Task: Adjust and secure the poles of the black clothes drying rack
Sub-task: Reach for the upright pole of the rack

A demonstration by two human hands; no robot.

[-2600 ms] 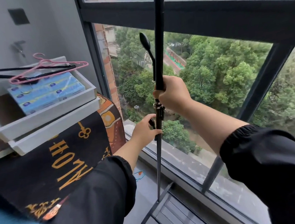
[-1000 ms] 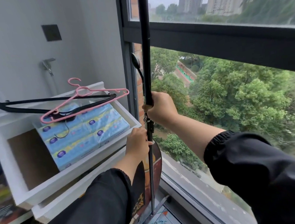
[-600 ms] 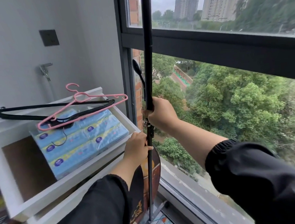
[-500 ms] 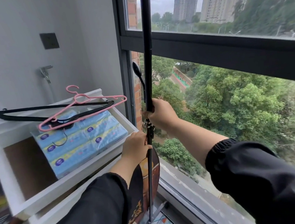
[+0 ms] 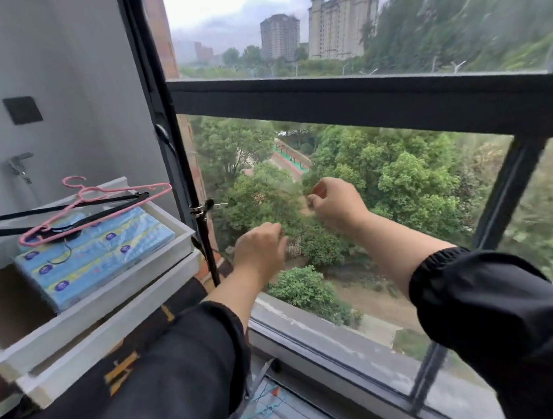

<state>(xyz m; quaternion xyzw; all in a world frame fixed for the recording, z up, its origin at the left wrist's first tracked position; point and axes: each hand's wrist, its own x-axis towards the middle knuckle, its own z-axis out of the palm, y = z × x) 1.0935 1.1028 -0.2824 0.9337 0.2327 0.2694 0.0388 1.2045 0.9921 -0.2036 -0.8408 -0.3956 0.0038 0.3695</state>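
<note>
The black drying-rack pole stands upright by itself against the dark window frame's left post. A metal clamp with a small lever sits on it at about hand height. One rack foot shows near the floor by the sill. My left hand is just right of the pole and not touching it, fingers loosely curled, holding nothing. My right hand hovers further right in front of the glass, also free of the pole. Both arms are in black sleeves.
White open drawers at the left hold blue tissue packs, with a pink hanger and a black hanger on top. Below hangs a black cloth with gold letters. A tap is on the grey wall. The window sill runs right.
Both hands have let go of the pole and drawn away to its right. The view has turned right, so the pole now appears further left, standing alone against the window post.
</note>
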